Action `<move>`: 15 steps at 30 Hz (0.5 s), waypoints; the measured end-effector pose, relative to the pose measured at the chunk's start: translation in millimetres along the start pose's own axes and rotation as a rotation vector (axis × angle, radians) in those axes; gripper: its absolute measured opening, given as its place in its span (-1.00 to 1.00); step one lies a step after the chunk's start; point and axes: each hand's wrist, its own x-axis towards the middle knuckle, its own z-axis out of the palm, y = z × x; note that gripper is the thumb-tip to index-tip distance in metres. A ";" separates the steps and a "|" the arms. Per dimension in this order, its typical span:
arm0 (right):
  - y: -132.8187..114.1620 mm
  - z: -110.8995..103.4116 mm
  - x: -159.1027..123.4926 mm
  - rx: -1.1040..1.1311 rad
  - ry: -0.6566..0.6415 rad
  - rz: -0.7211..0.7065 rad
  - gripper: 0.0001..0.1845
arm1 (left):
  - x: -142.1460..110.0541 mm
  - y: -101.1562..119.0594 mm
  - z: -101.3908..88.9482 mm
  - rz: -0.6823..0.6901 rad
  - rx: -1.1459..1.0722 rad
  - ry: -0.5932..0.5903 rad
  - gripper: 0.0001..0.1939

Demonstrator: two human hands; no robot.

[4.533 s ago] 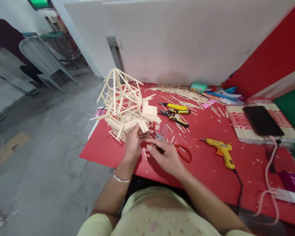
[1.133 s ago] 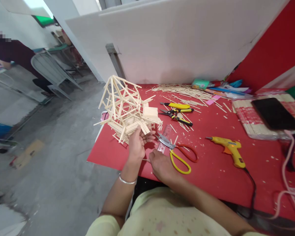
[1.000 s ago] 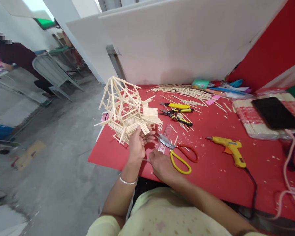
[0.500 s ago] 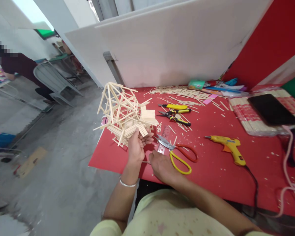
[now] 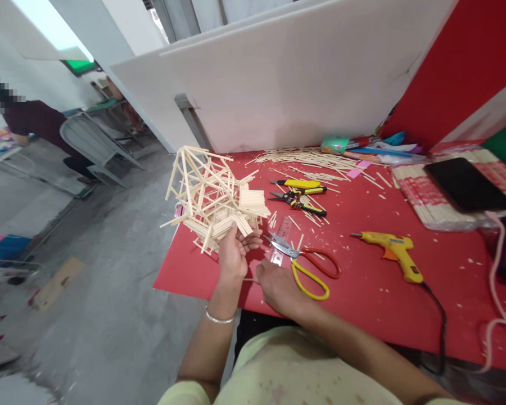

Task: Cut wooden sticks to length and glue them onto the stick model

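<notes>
The person's left hand (image 5: 233,256) is turned palm up at the near side of the stick structure (image 5: 208,194), which stands at the left end of the red desk (image 5: 341,320). Its thumb reaches up against a short row of sticks on that near side, while the other fingers spread loosely below, slightly bent and parted from the thumb; whether they grip the structure or merely steady it cannot be told.

The right hand (image 5: 280,287) is low over the desk's front edge, its fingers curled in tightly with the knuckles uppermost. A thin stick (image 5: 249,279) pokes from its fingertips toward the left wrist; the part inside the fist is hidden.

Just beyond the right hand, scissors (image 5: 294,256) with one red and one yellow handle lie spread across a clear ruler (image 5: 284,226). Farther right rests a yellow glue gun (image 5: 390,244), apart from both hands.
</notes>
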 end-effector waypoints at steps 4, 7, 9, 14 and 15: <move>-0.9 -2.0 -1.0 -0.001 0.012 -0.003 -0.79 | -0.7 0.3 0.4 0.003 0.000 0.001 -0.54; -1.4 -2.8 -1.8 -0.001 0.011 -0.009 -0.78 | -1.0 0.4 0.8 0.003 -0.003 0.000 -0.54; -1.4 -2.9 -2.1 -0.001 0.010 -0.011 -0.78 | -1.0 0.2 0.8 0.002 -0.004 -0.004 -0.54; -1.2 -3.1 -2.1 0.002 0.004 -0.005 -0.78 | -1.0 0.1 0.3 0.007 0.000 -0.004 -0.54; -1.4 -3.3 -2.0 0.002 0.002 -0.002 -0.78 | -1.0 0.0 0.2 0.006 -0.001 -0.009 -0.54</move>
